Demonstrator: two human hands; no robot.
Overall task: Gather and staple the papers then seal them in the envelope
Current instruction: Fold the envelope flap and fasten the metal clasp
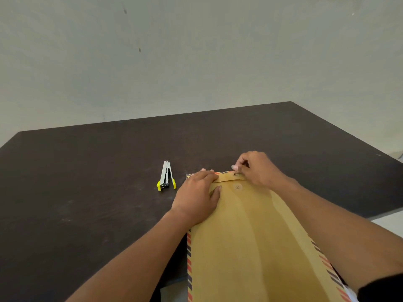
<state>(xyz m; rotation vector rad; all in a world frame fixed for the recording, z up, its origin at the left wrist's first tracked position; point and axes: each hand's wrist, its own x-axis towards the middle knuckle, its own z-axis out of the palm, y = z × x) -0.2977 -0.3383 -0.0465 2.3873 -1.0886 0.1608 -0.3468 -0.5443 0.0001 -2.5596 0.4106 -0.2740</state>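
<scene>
A: status on the seal step?

B: envelope (250,236) lies flat on the bench (87,182), long axis running away from the person. Its flap (226,178) is folded down. No papers in view, so I judge they're inside. The stapler (166,176) sits well apart on the left, neither hand on it

A: hands?

B: left hand (196,197) has straight fingers spread flat, pressing the flap's left part. Right hand (257,168) has curled fingers, tips pinched together just beside the flap button (235,174). Probably on the tie string, but it's too thin to confirm

A: how to do it clean?

B: left palm should pin the flap so the crease doesn't spring up. Pull the string taut first, then lead it down to the lower button (237,187) and wind figure-eight between the two. Low tension only, since those paper washers look like they'd tear

A: risk?

B: the flap creeping sideways under the pull, or slack loops slipping off. Press close to the buttons, not out at the corner
</scene>
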